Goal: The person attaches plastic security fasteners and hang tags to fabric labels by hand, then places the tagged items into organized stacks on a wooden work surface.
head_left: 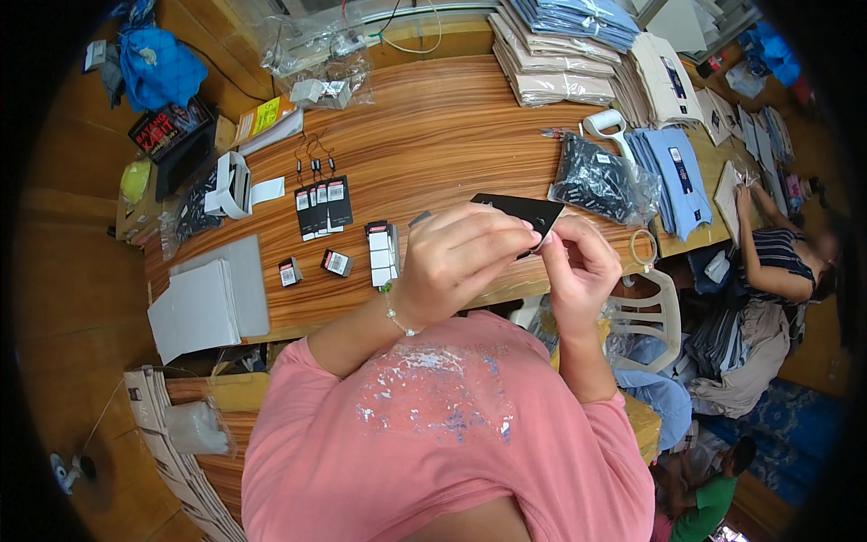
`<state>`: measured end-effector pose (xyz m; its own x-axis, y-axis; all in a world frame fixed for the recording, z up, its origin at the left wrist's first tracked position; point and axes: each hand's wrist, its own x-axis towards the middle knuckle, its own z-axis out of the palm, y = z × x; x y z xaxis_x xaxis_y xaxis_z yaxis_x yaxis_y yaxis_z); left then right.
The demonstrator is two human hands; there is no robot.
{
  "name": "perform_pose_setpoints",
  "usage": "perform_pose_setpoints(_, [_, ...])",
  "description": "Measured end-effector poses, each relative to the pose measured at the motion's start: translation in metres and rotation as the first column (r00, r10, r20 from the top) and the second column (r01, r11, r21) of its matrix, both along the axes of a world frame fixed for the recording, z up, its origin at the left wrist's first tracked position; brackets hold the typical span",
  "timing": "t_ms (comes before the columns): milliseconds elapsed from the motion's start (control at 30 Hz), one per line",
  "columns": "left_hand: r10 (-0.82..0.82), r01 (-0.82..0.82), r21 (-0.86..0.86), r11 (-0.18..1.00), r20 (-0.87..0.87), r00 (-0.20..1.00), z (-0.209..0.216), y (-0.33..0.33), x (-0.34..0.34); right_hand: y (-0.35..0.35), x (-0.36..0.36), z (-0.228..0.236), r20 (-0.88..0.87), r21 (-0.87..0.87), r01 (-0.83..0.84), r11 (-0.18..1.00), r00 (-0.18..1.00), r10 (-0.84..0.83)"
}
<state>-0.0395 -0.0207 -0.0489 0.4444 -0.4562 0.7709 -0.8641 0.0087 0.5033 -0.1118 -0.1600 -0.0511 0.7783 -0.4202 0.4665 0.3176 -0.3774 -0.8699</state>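
Note:
A black hang tag (517, 207) is held up over the front of the table between both hands. My left hand (456, 257) pinches its lower right corner, fingers bent and the back of the hand toward me. At that same corner, the thumb and fingertips of my right hand (582, 264) press together. Anything small between the fingertips is too small to make out. Left of my hands, black tags with white labels and looped cords (323, 206) lie in an overlapping row. Closer to me are a stack of white and black labels (383, 256) and small label piles (337, 263).
Clear bags of black pieces (600, 176) and a white-handled roller (607, 123) lie at right, beside folded blue shirts (675, 177). Tall garment stacks (551, 77) stand behind. White sheets (200, 303) and a white dispenser (233, 185) are left. A co-worker (781, 262) sits right, another person lower right.

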Motion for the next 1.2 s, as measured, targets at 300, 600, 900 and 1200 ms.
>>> perform_pose_setpoints(300, [0.054,-0.076,0.128,0.989,0.166,0.985,-0.005,-0.001,0.014,-0.016,0.014,-0.006,-0.041,-0.221,-0.079,0.972,0.997,0.072])
perform_pose_setpoints(600, [0.056,-0.132,0.224,0.966,0.317,0.947,-0.021,-0.008,0.046,-0.036,0.038,-0.015,-0.253,0.514,-0.335,0.790,0.821,0.513])
perform_pose_setpoints(900, [-0.063,-0.019,0.252,0.968,0.313,0.948,-0.031,-0.014,0.047,-0.030,0.046,-0.033,-0.288,0.125,-0.026,0.992,0.956,0.061])
perform_pose_setpoints(1200, [-0.183,0.297,0.026,0.955,-0.735,0.653,-0.078,0.008,0.041,-0.032,0.052,-0.031,0.051,0.543,-0.276,0.793,0.954,0.297])
